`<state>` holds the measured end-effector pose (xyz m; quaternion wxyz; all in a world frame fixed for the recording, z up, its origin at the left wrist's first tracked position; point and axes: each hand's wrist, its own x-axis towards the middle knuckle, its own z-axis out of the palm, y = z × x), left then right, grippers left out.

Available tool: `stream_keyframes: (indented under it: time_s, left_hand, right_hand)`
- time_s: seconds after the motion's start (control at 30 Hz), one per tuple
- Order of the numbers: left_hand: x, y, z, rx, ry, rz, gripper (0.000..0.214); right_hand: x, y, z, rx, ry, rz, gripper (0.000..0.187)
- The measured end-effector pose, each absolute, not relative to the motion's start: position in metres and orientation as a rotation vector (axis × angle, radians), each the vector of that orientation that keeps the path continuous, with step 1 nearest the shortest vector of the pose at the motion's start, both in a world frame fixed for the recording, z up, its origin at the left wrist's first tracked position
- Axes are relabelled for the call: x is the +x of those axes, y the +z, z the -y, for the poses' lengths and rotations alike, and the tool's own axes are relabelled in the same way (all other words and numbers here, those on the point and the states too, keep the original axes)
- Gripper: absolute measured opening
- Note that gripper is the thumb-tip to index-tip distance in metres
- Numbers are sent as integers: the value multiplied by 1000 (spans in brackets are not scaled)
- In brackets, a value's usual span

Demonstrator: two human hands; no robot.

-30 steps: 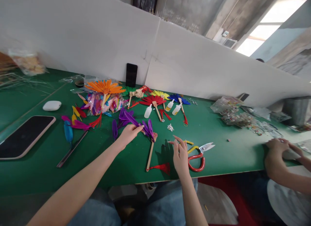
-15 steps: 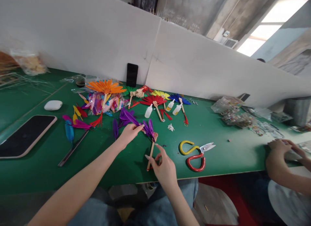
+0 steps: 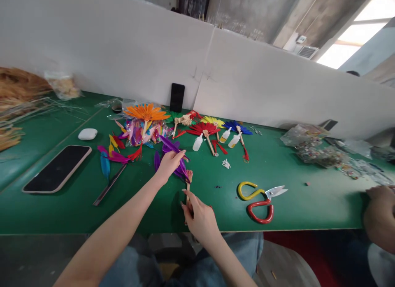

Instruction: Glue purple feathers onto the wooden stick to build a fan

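My left hand (image 3: 169,165) pinches a long purple feather (image 3: 168,144), whose broad end points up and left. Below it, my right hand (image 3: 200,218) has its thumb and fingers round the slim wooden handle (image 3: 188,187) of a small feather fan. The fan's head (image 3: 189,176) carries a few purple feathers (image 3: 181,171) that lean left, close under my left hand. Another purple feather (image 3: 157,160) lies left of that hand. My right palm hides the handle's lower part. Scissors (image 3: 262,199) with one yellow and one red grip lie open to the right.
Finished-looking fans, including an orange one (image 3: 146,113) and a red one (image 3: 203,129), lie behind with glue bottles (image 3: 198,142). White beads (image 3: 226,164) sit nearby. Left are a phone (image 3: 58,168), tweezers (image 3: 110,185) and loose feathers (image 3: 105,165). A co-worker's hand (image 3: 381,211) is far right.
My right fingers have closed round the fan's handle, and the handle now stands more upright. Its feathers lean further left, near my left hand. The whole view has swung left.
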<state>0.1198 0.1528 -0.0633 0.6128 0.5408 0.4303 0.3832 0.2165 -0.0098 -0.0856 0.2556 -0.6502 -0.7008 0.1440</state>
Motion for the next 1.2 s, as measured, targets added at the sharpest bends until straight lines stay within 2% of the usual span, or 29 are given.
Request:
stream_keyframes:
  time_s: [0.13, 0.23, 0.33, 0.47, 0.83, 0.97, 1.2]
  left_hand:
    - [116, -59, -155, 1314, 775, -919, 35]
    - [115, -52, -150, 1396, 722, -834, 33]
    - [116, -46, -143, 1455, 703, -769, 32]
    - [119, -46, -139, 1442, 680, -727, 31]
    - [122, -49, -138, 1501, 746, -749, 32]
    - [123, -51, -137, 1543, 737, -730, 29]
    - [120, -46, -135, 1567, 700, -685, 25]
  right_hand:
    - [227, -71, 0, -1766, 478, 1644, 26]
    - [243, -57, -18, -1714, 556, 1435, 32]
    - [252, -49, -41, -1545, 787, 1323, 39]
    - [249, -49, -61, -1348, 1036, 1300, 35]
    - [249, -55, -58, -1381, 932, 1159, 23]
    - [251, -54, -55, -1426, 862, 1220, 24]
    - [252, -46, -57, -1288, 1131, 1213, 33]
